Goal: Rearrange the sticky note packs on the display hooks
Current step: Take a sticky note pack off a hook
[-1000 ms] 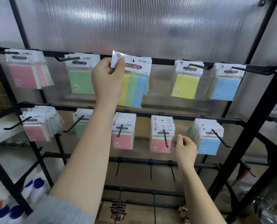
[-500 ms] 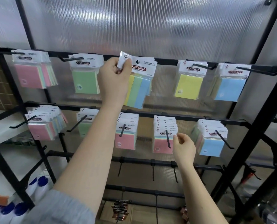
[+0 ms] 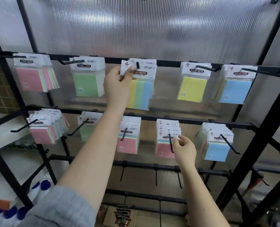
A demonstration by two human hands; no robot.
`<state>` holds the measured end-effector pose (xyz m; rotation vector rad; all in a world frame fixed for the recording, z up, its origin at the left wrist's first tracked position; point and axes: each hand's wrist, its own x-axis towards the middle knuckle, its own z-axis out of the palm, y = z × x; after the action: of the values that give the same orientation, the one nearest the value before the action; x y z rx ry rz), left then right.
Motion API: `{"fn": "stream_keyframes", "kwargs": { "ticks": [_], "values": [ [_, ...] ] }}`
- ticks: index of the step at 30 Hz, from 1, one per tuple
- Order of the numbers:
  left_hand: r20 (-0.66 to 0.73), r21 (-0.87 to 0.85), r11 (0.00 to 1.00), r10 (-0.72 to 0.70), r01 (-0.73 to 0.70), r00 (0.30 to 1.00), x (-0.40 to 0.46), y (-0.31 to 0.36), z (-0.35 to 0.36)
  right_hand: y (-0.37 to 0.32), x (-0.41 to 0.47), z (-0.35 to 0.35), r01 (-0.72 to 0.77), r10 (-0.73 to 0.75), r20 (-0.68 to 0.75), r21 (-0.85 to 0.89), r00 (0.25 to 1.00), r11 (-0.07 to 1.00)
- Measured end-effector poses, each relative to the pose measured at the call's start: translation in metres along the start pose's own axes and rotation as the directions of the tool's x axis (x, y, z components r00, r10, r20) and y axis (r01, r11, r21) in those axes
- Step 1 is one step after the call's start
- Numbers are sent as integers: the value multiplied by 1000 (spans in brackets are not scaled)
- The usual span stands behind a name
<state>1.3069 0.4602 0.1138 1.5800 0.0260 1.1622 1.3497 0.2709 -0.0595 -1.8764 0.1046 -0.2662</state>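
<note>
My left hand (image 3: 118,84) pinches the white header card of a multicolour sticky note pack (image 3: 141,94), yellow, green and blue strips. The pack's hole sits over the tip of the top row's middle hook (image 3: 137,65). My right hand (image 3: 183,149) is lower, fingers on the header of the front pink pack (image 3: 164,149) in a stack hanging on a second-row hook (image 3: 170,142). Whether the fingers grip that card or only touch it is unclear.
The top rail (image 3: 168,63) also carries pink (image 3: 30,81), green (image 3: 87,84), yellow (image 3: 191,89) and blue packs (image 3: 235,90). More stacks hang on the second rail (image 3: 191,121). Below it are bare hooks (image 3: 156,177). White bottles with blue caps (image 3: 41,189) stand at lower left.
My left hand has brought the multicolour pack inward so that its hole now sits on the hook tip. My right hand has moved left onto the pink stack's header.
</note>
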Motion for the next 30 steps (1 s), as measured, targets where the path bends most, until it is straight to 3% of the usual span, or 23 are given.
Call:
{"fn": "stream_keyframes", "kwargs": {
  "ticks": [9, 17, 30],
  "values": [
    [23, 93, 996, -14, 12, 1000, 32, -23, 17, 4, 11, 2, 6, -7, -41, -35, 999, 999],
    [-57, 271, 959, -71, 84, 996, 50, -30, 35, 9, 21, 4, 7, -9, -52, -44, 999, 999],
    [-71, 214, 963, -152, 164, 986, 58, -36, 44, 16, 27, 11, -64, 64, -53, -6, 997, 998]
  ]
}}
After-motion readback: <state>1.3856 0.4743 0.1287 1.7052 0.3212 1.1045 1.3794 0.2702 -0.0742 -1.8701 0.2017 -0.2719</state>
